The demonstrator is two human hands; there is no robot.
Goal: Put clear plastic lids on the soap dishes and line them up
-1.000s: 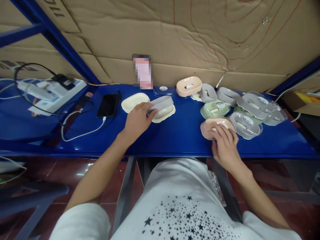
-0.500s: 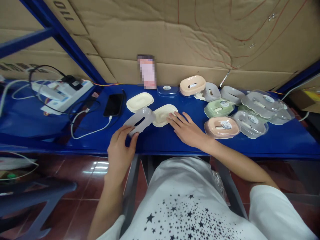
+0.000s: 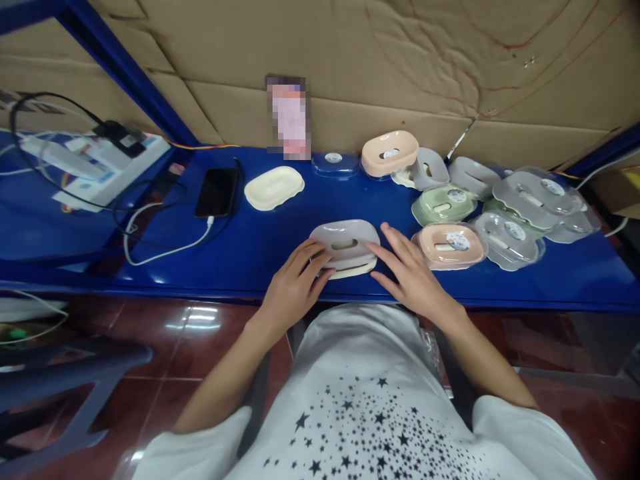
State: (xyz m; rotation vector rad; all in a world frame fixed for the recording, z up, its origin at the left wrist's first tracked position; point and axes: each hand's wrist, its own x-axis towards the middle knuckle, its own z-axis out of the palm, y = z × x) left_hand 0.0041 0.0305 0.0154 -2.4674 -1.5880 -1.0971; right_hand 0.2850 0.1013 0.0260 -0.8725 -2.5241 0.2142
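On both ends of a grey, oval, slotted dish of what looks like smooth plastic, my left hand and right hand meet over a glossy blue desk. The left is curled around the grey dish's left end, fingers over the rim and thumb low at the near side, in what I judge to be a pinch. The right is spread, its fingertips at the right end; whether they press or merely rest there, I cannot tell. Beneath the grey dish, a cream, wavy-edged plastic base shows along the near side.

The step in hand, as I judge it, is seating the grey dish on its base; whether the two are fully mated is hidden. The next move seems to call for lining up both rims, then even pressure from both ends.

Beyond the grey dish and to its left lies a second cream, oval, shallow tray, apart from my hands. To the grey dish's right, just past my right hand, sits a peach, oval dish under a clear plastic cover. Farther left of the grey dish lies a black, rectangular phone on a white cable.
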